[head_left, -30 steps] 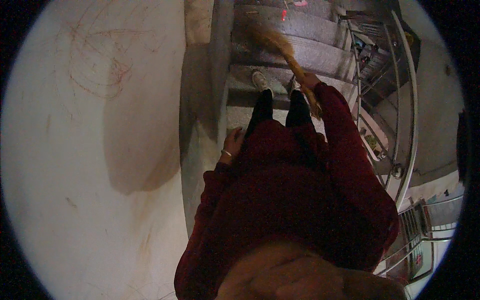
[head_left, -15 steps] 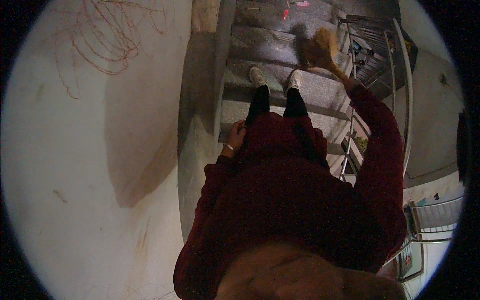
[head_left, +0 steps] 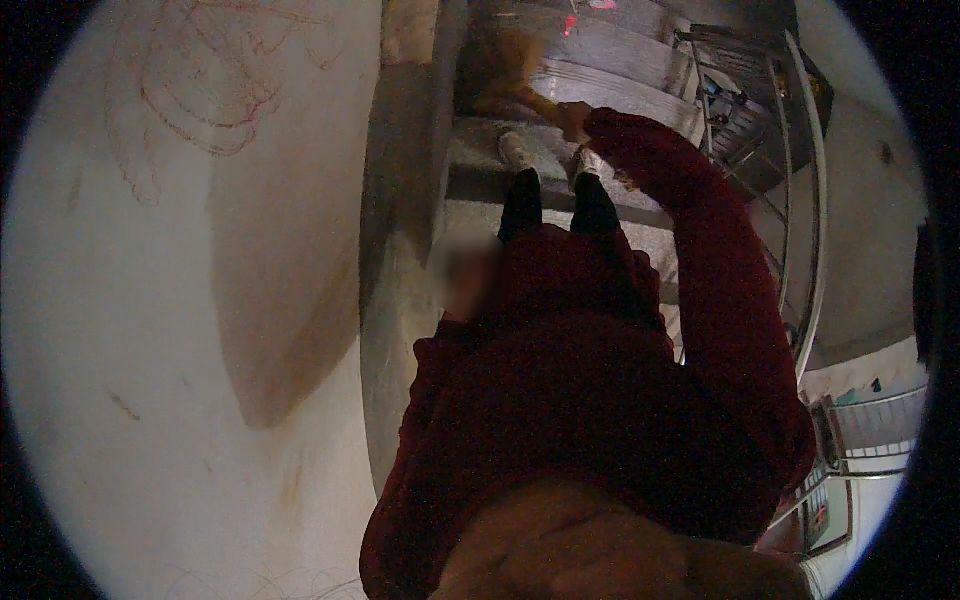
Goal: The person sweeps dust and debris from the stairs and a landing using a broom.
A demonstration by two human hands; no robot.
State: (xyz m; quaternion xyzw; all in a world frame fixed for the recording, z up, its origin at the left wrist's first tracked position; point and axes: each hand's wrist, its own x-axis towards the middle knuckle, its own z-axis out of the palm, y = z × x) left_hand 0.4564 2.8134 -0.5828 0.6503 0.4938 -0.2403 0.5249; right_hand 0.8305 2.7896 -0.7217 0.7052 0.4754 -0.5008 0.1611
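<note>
My right hand (head_left: 573, 120) is closed round the short handle of a straw hand broom (head_left: 508, 62). The broom's tan bristles, smeared by motion, are at the left end of a grey stair step (head_left: 605, 88), close to the wall side. My right arm, in a dark red sleeve, reaches forward and bends inward over the steps. My left hand (head_left: 468, 280) hangs by my left thigh, and a blur over it hides its fingers. Both my feet, in pale shoes (head_left: 516, 152), stand on a step just nearer than the broom.
A white wall (head_left: 120, 300) with reddish scribbles rises on the left, with a grey ledge (head_left: 400, 230) along the stairs. A metal railing (head_left: 815, 200) runs down the right side. Small red and pink scraps (head_left: 570, 25) lie on a step farther off.
My right hand has swept the broom leftward across the step, from near the railing to the wall side. My feet have stayed in place. My left hand remains by my thigh.
</note>
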